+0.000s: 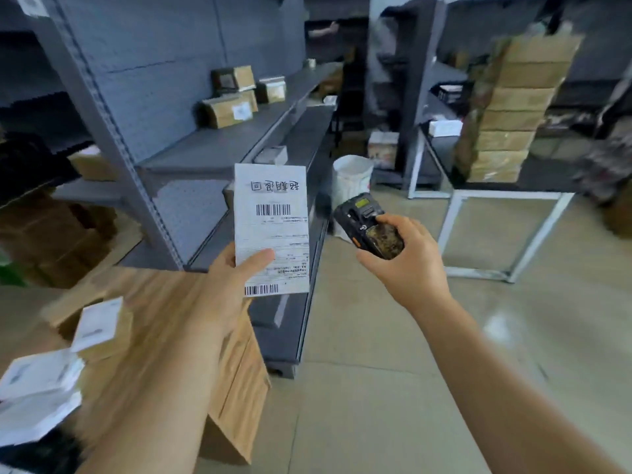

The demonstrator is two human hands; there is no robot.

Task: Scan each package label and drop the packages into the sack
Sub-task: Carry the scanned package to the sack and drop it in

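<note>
My left hand (227, 282) grips a package with a white shipping label (272, 220) by its lower left corner, thumb across the label. The label faces me, with barcodes in its middle and at its bottom edge. To its right my right hand (405, 258) holds a black handheld scanner (367, 225), its small screen lit and its head aimed toward the label, a short gap between them. A white sack (352, 181) stands open on the floor beyond the scanner.
Grey metal shelving (212, 145) at left carries several labelled cardboard boxes (229, 111). An open cardboard carton (236, 381) with white-labelled packages (99, 323) sits at lower left. A white-framed table (506, 196) with a tall stack of boxes (513, 111) stands at right.
</note>
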